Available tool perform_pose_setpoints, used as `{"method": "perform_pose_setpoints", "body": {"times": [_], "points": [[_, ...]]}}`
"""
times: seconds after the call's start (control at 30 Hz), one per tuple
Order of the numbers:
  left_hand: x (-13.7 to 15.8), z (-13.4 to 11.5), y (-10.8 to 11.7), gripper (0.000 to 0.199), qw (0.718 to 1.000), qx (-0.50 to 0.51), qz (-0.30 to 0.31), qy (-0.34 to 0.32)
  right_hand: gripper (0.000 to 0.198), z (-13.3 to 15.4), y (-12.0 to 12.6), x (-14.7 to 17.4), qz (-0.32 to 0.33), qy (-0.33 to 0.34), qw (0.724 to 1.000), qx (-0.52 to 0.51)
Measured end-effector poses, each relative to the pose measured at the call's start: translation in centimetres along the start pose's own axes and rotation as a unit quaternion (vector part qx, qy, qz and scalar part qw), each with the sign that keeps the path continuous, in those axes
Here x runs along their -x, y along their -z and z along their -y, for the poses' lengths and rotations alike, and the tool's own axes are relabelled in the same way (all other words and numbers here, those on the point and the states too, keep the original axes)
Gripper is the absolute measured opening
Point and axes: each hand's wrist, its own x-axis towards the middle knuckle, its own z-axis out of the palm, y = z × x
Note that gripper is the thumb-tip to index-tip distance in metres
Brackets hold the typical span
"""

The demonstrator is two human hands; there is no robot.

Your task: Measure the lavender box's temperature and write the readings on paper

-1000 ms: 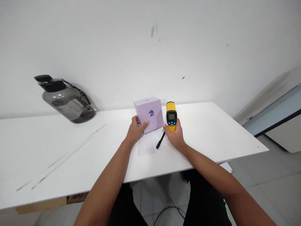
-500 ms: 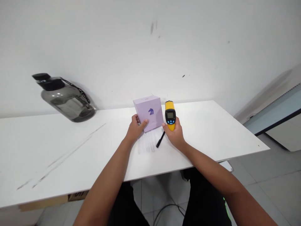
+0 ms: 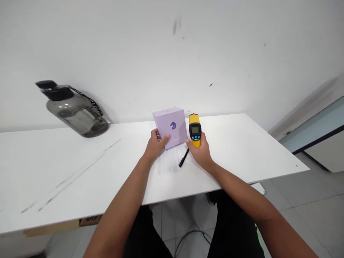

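Note:
A light purple box (image 3: 176, 130) with a dark horse-head logo is gripped at its lower left side by my left hand (image 3: 156, 145), the thumb across its front face. My right hand (image 3: 201, 150) is closed round the handle of a yellow and black infrared thermometer (image 3: 195, 130), whose small screen and blue buttons face me. The right thumb lies close to the box's lower right corner; whether it touches is unclear. Below the two hands, a black pen (image 3: 184, 158) lies on the table beside a sheet of paper with faint writing (image 3: 169, 163).
A grey see-through water bottle (image 3: 77, 111) with a black lid stands at the back left by the wall (image 3: 134, 53). The white table (image 3: 88, 161) has dark streaks at left. A black cable (image 3: 192, 233) runs along the floor below its front edge.
The view has shifted slightly. Both hands keep their hold on the box and the thermometer, with no clear movement against the table.

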Motion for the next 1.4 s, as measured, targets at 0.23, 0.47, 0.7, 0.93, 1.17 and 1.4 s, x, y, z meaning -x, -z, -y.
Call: {"method": "perform_pose_setpoints", "body": {"times": [0.23,0.47,0.7,0.93,1.17,1.4], "points": [[-0.01,0.14,0.1,0.08,1.0,-0.002,0.0,-0.003,0.042,-0.03,0.02,-0.06,0.0,-0.001,1.0,0.001],[-0.1,0.2,-0.03,0.08,1.0,0.001,-0.006,-0.001,0.043,-0.12,-0.01,0.0,0.005,0.001,1.0,0.005],[-0.02,0.09,-0.02,0.081,1.0,0.005,-0.003,0.0,0.043,0.09,-0.03,0.04,0.008,-0.003,1.0,0.009],[-0.13,0.4,-0.14,0.081,1.0,0.014,-0.004,-0.008,0.044,-0.04,-0.01,0.07,0.011,-0.004,1.0,0.009],[-0.1,0.3,-0.1,0.081,1.0,0.007,-0.004,-0.005,0.043,-0.28,-0.02,0.08,0.014,-0.001,1.0,0.011],[-0.13,0.42,-0.08,0.082,1.0,0.008,-0.001,-0.005,0.044,-0.14,0.01,0.12,0.015,-0.004,1.0,0.011]]}}
